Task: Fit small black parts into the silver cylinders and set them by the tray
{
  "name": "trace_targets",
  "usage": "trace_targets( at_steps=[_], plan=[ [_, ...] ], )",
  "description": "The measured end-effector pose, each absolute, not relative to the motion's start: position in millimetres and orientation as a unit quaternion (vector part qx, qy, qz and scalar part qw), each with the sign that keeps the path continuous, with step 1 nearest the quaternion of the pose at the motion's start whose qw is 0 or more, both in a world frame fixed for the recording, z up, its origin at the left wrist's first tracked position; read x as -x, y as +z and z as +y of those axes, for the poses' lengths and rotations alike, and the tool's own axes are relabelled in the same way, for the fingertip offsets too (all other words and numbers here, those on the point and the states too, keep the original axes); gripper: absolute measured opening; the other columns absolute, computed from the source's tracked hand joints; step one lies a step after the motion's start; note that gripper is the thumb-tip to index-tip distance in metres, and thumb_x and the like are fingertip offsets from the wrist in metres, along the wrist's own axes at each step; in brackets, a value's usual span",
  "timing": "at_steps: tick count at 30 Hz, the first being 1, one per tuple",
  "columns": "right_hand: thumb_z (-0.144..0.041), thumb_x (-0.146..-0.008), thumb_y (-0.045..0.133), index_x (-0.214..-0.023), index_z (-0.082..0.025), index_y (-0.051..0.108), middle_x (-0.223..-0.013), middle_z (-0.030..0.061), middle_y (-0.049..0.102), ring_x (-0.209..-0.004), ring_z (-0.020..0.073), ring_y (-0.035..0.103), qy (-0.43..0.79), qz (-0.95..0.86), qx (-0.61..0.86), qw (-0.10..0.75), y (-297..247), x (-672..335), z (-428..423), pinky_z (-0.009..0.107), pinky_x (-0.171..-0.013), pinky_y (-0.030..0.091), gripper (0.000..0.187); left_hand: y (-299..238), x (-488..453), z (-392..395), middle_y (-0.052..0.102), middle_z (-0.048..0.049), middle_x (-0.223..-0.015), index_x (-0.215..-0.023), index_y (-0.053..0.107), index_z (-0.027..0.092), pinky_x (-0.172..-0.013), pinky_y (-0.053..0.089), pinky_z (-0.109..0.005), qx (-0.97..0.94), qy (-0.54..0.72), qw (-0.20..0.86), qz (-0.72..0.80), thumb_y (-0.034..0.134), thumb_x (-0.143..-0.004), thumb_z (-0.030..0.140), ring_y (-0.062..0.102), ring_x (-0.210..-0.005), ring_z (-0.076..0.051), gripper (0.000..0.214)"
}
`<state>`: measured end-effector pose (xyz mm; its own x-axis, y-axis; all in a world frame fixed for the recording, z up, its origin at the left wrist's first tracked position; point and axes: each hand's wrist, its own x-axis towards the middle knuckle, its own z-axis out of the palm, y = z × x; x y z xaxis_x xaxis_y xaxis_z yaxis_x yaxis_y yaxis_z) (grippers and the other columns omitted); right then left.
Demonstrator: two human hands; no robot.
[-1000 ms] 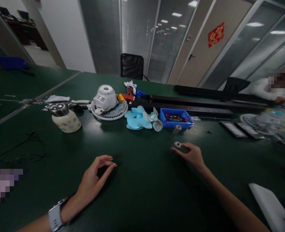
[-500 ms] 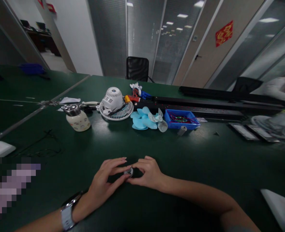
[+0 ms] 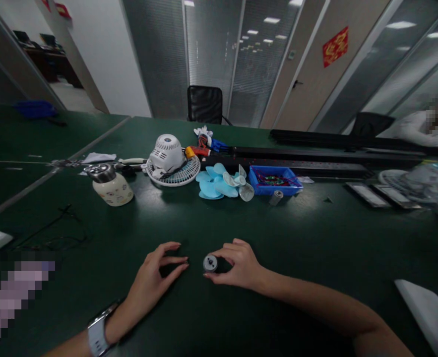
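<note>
My right hand (image 3: 239, 265) rests on the green table (image 3: 296, 238) with its fingers curled round a small grey cylindrical part (image 3: 210, 263), its round end facing me. My left hand (image 3: 154, 278), with a watch on the wrist, lies a short way to the left of the part. Its fingers are curved and apart, and nothing is in them.
Farther back stand a white fan motor on a round grille (image 3: 171, 164), pale blue fan blades (image 3: 219, 183), a blue tray of small parts (image 3: 274, 179), a small grey cylinder (image 3: 276, 197) and a cream kettle (image 3: 109, 184). Another person sits at far right (image 3: 423, 129). A black cable (image 3: 51, 230) lies left.
My right hand carried the grey part from the middle right of the table to in front of me. Both hands met on it, then my left hand let go and drew back left.
</note>
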<state>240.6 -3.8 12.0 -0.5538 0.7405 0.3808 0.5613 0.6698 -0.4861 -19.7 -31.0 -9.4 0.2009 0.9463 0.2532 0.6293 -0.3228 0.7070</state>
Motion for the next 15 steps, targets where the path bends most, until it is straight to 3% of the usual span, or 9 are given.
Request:
trace_targets(
  at_steps=[6, 11, 15],
  plan=[
    [-0.053, -0.079, 0.064, -0.097, -0.021, 0.073, -0.065, 0.0003, 0.064, -0.054, 0.0117, 0.049, 0.066, -0.802, 0.527, 0.273, 12, -339, 10, 0.026, -0.057, 0.034, 0.038, -10, 22, -28, 0.077, -0.006, -0.104, -0.128, 0.044, 0.026, -0.097, 0.047, -0.05, -0.748, 0.297, 0.256, 0.536, 0.066, -0.086, 0.036, 0.068, -0.109, -0.027, 0.049],
    [-0.071, -0.073, 0.056, -0.095, -0.016, 0.074, -0.061, 0.0023, 0.06, -0.051, 0.0139, 0.048, -0.047, -0.671, 0.69, 0.267, 2, -434, 54, 0.027, -0.051, 0.032, 0.062, -10, 22, -28, 0.077, -0.0055, -0.106, -0.126, 0.045, 0.026, -0.097, 0.049, -0.049, -0.743, 0.3, 0.261, 0.539, 0.066, -0.085, 0.038, 0.068, -0.109, -0.027, 0.047],
    [-0.086, -0.068, 0.042, -0.097, -0.012, 0.074, -0.053, 0.0021, 0.053, -0.049, 0.0159, 0.046, -0.07, -0.562, 0.782, 0.26, 2, -482, 96, 0.028, -0.049, 0.029, 0.085, -12, 22, -27, 0.078, -0.0051, -0.102, -0.128, 0.043, 0.026, -0.099, 0.046, -0.052, -0.741, 0.299, 0.268, 0.538, 0.065, -0.086, 0.038, 0.065, -0.115, -0.027, 0.049]
  ],
)
